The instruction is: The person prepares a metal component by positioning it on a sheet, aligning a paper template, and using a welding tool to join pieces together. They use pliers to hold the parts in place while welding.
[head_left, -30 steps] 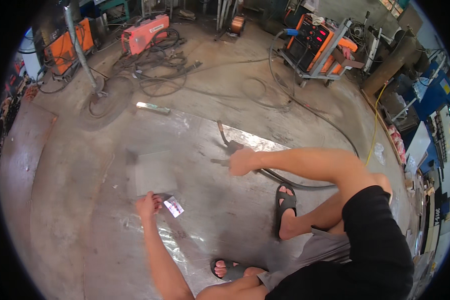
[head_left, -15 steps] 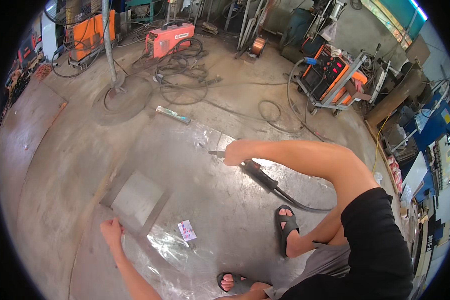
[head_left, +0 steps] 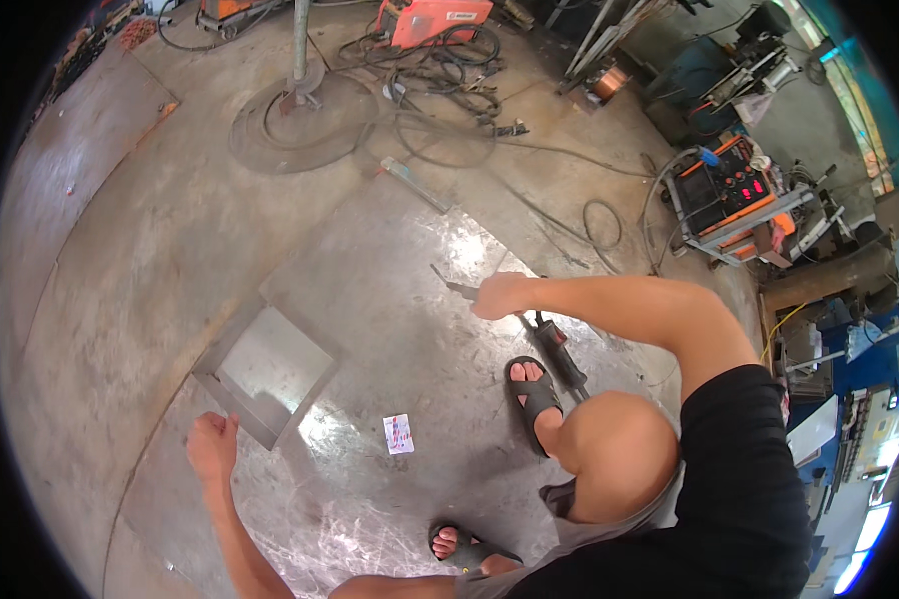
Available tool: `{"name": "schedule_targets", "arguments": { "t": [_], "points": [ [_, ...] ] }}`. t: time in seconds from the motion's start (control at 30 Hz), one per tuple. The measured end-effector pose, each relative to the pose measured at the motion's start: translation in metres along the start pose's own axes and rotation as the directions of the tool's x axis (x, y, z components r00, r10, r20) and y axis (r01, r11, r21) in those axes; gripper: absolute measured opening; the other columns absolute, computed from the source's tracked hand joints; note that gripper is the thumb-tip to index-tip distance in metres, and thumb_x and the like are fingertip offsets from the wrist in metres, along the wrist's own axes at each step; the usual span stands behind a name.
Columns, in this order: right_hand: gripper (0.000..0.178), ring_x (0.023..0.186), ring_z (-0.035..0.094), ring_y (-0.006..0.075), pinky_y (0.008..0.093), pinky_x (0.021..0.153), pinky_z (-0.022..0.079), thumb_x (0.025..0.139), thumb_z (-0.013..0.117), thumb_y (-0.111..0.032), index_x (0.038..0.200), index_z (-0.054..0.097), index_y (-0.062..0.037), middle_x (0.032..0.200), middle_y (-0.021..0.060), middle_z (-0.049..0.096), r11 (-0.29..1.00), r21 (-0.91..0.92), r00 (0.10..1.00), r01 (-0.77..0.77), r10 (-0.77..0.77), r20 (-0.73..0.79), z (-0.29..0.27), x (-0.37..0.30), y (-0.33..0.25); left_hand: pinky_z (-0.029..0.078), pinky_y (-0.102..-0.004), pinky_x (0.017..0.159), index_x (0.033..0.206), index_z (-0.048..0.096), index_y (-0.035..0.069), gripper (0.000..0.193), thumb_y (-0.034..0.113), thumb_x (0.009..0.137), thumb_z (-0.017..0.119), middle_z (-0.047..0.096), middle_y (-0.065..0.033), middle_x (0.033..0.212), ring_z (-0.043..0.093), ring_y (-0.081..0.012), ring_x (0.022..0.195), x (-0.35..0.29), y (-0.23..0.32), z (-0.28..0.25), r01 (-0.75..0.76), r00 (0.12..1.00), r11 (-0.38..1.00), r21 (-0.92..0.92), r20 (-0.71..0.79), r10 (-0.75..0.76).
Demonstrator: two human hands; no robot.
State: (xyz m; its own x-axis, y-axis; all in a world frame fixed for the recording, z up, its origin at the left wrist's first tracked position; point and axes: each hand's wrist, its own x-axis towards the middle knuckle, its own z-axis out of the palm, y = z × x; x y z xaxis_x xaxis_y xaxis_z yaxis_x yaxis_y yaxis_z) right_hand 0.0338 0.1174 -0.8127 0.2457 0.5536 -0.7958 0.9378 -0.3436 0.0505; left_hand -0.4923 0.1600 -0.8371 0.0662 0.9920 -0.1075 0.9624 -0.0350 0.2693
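Observation:
My right hand is closed round the neck of a welding torch. The torch's dark nozzle points left, a thin wire sticking out of its tip. Behind the hand, its black handle slopes down toward my knee. A shallow square sheet-metal tray with low upright sides lies on the metal plate to the left. My left hand is beside the tray's near-left edge, fingers curled, thumb close to the rim. Whether it touches the rim, or has anything in it, is hidden.
A small printed card lies between the tray and my sandalled feet. Beyond are a flat metal bar, a round-based post, tangled cables, a red machine and an orange-black welding machine on a cart.
My view has dipped and shifted, so the surroundings slid in the picture. My right foot and knee have moved inward. The right hand keeps the torch; the left stays by the tray.

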Motion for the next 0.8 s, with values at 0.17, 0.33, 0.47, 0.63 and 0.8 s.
{"name": "schedule_targets", "arguments": {
  "t": [0.17, 0.33, 0.47, 0.63, 0.8],
  "points": [
    [0.057, 0.074, 0.071, 0.0334, 0.0453, 0.066, 0.063, 0.099, 0.052, -0.046, 0.108, 0.066, 0.0088, 0.097, 0.0203, 0.071, 0.952, 0.301, 0.998, 0.05, -0.055, 0.009, 0.01, 0.063, 0.008, 0.054, -0.0438, 0.069, 0.086, 0.071, 0.002, 0.027, 0.028, 0.084, 0.078, 0.073, -0.0168, 0.079, 0.071, -0.0364, 0.077, 0.002, 0.126, -0.039, -0.069, 0.969, 0.985, -0.158, 0.225, 0.104],
    [0.068, 0.087, 0.071, 0.0348, 0.0513, 0.067, 0.064, 0.099, 0.056, -0.055, 0.115, 0.06, 0.0109, 0.104, 0.0208, 0.068, 0.743, 0.666, 0.947, -0.059, -0.169, 0.273, 0.043, 0.102, 0.008, 0.055, -0.0446, 0.073, 0.093, 0.071, 0.004, 0.02, 0.021, 0.084, 0.076, 0.072, -0.0171, 0.079, 0.071, -0.0363, 0.081, 0.007, 0.213, -0.015, -0.147, 0.864, 0.98, -0.136, 0.464, 0.194],
    [0.07, 0.079, 0.07, 0.0303, 0.0462, 0.063, 0.062, 0.096, 0.058, -0.063, 0.108, 0.06, 0.0065, 0.101, 0.0187, 0.067, 0.515, 0.843, 0.883, -0.155, -0.31, 0.352, 0.058, 0.083, 0.032, 0.054, -0.0467, 0.076, 0.093, 0.071, 0.003, 0.018, 0.019, 0.086, 0.073, 0.072, -0.0195, 0.086, 0.07, -0.0393, 0.085, 0.014, 0.264, 0.05, -0.232, 0.814, 0.964, -0.129, 0.517, 0.265],
    [0.066, 0.063, 0.063, 0.0211, 0.0387, 0.056, 0.054, 0.097, 0.057, -0.065, 0.098, 0.059, 0.0007, 0.079, 0.0112, 0.065, 0.647, 0.747, 0.816, -0.155, -0.342, 0.466, 0.066, 0.034, 0.031, 0.053, -0.0484, 0.076, 0.089, 0.071, 0.002, 0.017, 0.019, 0.088, 0.069, 0.071, -0.0193, 0.09, 0.068, -0.0416, 0.088, 0.043, 0.303, 0.118, -0.011, 0.902, 0.979, -0.203, 0.421, 0.097],
    [0.058, 0.056, 0.06, 0.0169, 0.037, 0.052, 0.051, 0.1, 0.053, -0.064, 0.096, 0.055, -0.0061, 0.068, 0.0047, 0.059, 0.696, 0.718, 0.795, 0.012, -0.442, 0.415, 0.119, 0.039, 0.054, 0.054, -0.0395, 0.071, 0.089, 0.073, 0.004, 0.011, 0.015, 0.084, 0.074, 0.072, -0.0114, 0.08, 0.07, -0.028, 0.075, 0.065, 0.328, 0.171, 0.048, 0.994, 0.911, -0.41, 0.11, -0.003]
  ]
}}
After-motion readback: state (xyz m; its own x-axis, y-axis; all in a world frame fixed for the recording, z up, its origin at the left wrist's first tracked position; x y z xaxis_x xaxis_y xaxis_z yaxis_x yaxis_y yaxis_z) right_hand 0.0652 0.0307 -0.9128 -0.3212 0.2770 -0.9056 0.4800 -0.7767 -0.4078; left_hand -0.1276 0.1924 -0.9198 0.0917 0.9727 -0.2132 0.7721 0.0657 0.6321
